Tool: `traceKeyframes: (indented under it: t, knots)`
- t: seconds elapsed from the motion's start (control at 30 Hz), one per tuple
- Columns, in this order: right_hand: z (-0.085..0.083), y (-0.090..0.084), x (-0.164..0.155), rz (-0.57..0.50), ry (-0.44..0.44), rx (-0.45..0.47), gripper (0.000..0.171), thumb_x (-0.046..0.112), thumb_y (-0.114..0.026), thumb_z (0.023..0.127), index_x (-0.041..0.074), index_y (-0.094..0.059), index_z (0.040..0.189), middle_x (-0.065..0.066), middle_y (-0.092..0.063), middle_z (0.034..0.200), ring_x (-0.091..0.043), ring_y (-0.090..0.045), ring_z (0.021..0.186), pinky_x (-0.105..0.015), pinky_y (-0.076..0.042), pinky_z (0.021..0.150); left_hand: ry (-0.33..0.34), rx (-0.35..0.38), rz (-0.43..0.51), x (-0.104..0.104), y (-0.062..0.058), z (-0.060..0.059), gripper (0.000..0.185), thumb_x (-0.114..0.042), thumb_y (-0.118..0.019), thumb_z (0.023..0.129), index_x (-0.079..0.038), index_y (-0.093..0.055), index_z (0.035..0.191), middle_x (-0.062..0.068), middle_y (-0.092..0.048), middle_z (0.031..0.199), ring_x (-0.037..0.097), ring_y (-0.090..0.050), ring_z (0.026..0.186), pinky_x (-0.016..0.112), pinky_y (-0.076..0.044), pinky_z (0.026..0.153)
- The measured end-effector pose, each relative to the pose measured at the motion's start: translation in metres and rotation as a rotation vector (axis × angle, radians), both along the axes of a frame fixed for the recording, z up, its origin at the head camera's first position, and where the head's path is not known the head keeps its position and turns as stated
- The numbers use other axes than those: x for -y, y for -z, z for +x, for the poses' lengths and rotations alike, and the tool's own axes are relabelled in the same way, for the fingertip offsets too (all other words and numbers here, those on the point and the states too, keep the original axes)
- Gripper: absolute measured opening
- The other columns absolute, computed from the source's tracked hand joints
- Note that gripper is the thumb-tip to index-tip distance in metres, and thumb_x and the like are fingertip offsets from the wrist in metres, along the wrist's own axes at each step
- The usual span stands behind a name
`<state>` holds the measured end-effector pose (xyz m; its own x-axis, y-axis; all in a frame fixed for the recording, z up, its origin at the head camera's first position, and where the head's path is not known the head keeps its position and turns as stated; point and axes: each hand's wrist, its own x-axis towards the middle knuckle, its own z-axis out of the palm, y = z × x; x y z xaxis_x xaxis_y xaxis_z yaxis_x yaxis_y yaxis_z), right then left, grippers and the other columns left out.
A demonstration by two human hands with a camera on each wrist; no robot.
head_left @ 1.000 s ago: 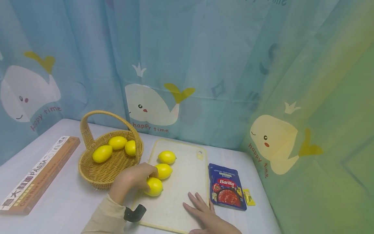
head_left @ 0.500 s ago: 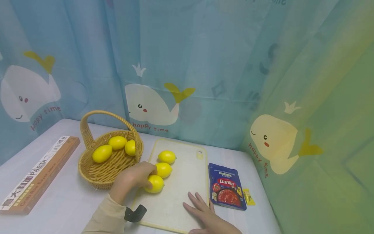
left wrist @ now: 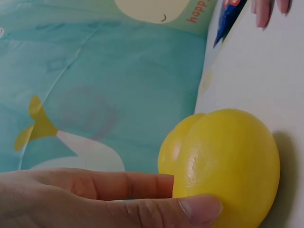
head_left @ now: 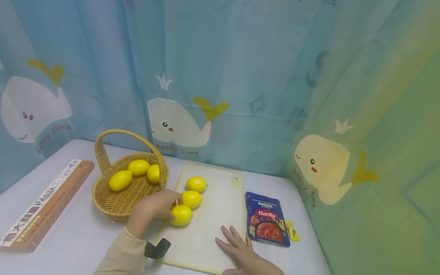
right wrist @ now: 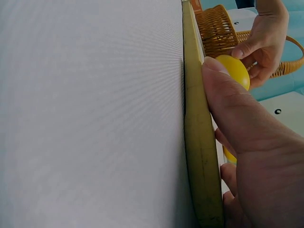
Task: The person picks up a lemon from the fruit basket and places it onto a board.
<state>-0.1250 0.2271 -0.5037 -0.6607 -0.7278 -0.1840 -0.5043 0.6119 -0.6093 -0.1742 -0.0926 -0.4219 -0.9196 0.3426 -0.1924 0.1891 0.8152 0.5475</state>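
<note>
Pale tabletop [head_left: 79, 236], whale-print blue curtain [head_left: 220, 76] behind. Left hand [head_left: 152, 210] grips nearest yellow lemon [head_left: 181, 215], nudged slightly back; right hand [head_left: 245, 256] stays flat on cream cutting board [head_left: 209, 233].

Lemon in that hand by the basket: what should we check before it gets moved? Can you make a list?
1. Left hand grips the lemon: ok, thumb and fingers curl round it.
2. Lemon off the cutting board: not ok, it sits on it.
3. Right hand steadies the board: ok, lies flat on it.
4. Room in the basket: ok, three lemons, bare wicker showing.
5. Neighbour lemon apart from the held one: cannot tell.
</note>
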Motion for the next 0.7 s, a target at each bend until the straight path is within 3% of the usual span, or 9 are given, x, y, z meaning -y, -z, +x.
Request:
traceKeyframes:
  t: [0.7]
  knots:
    - [0.0001,0.0002,-0.0002,0.002,0.003,-0.009,0.073,0.051,-0.059,0.086,0.028,-0.029,0.149,-0.013,-0.010,0.160,-0.049,0.000,0.141,-0.083,0.005,0.094,-0.002,-0.025,-0.013,-0.0036,0.0033,-0.0016,0.032,-0.002,-0.078,0.070,-0.010,-0.066,0.099,-0.001,-0.060,0.080,0.016,-0.050,0.074,0.032,-0.047,0.067]
